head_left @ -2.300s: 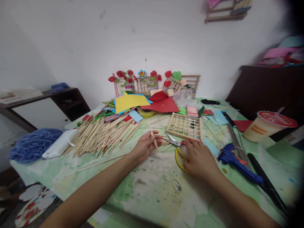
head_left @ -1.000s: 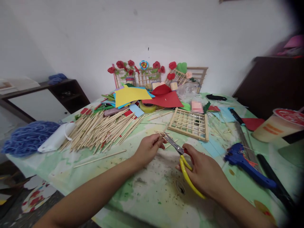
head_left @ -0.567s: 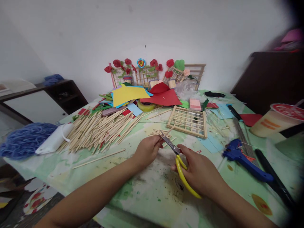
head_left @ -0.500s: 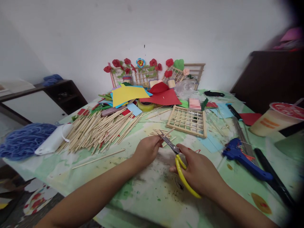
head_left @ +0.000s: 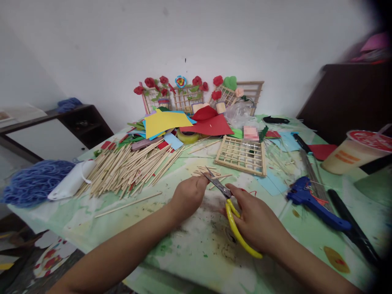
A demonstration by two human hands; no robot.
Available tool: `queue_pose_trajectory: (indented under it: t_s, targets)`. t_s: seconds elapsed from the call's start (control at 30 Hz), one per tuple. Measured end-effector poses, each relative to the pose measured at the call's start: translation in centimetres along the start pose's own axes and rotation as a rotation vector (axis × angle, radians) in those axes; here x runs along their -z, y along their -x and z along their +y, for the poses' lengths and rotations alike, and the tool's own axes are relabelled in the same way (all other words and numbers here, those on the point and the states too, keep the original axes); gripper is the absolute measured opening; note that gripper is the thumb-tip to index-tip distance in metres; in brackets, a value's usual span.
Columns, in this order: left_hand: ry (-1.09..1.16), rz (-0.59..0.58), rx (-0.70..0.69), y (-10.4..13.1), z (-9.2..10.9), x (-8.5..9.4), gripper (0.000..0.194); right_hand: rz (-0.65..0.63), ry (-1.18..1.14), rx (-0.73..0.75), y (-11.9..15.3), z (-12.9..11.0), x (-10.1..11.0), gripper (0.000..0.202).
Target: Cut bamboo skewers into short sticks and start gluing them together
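Observation:
My right hand [head_left: 255, 218] grips a pair of scissors [head_left: 234, 228] with yellow handles, its fingers around the loops. The metal blades point up and to the left, slightly apart, and their tips meet the fingertips of my left hand [head_left: 190, 195]. That left hand is closed in a pinch; what it holds is hidden behind its fingers and the blades. Just beyond both hands lie short cut sticks [head_left: 206, 169]. A small stick lattice [head_left: 241, 155] rests behind them. To the left spreads a big pile of long thin sticks [head_left: 122, 169], with one single stick [head_left: 128, 204] apart from it.
At the right lie a blue glue gun [head_left: 318, 208], a black-handled tool [head_left: 352, 228] and a drink cup [head_left: 355, 153]. Coloured paper [head_left: 168, 122] and yellow tape [head_left: 187, 136] sit at the back. Blue yarn [head_left: 36, 181] and a white object [head_left: 72, 179] occupy the left.
The left hand has turned slightly, its fingers curling more out of sight. The scissors stay at its fingertips, with their handles a little lower. The view has shifted slightly.

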State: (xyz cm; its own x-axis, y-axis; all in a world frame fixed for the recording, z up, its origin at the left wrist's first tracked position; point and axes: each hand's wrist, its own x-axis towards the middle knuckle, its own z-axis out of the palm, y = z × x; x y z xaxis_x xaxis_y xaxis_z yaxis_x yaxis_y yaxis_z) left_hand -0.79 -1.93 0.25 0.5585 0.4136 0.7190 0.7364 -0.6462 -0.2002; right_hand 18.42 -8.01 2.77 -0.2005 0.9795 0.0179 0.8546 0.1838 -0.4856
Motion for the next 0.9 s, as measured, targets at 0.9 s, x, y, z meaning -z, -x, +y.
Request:
queue_pose_trajectory:
  t_s: [0.9]
  targets:
    - [0.028,-0.059,0.121,-0.3,-0.3,-0.5,0.019,-0.182,-0.578,0.025,-1.0,0.7,1.3,0.031]
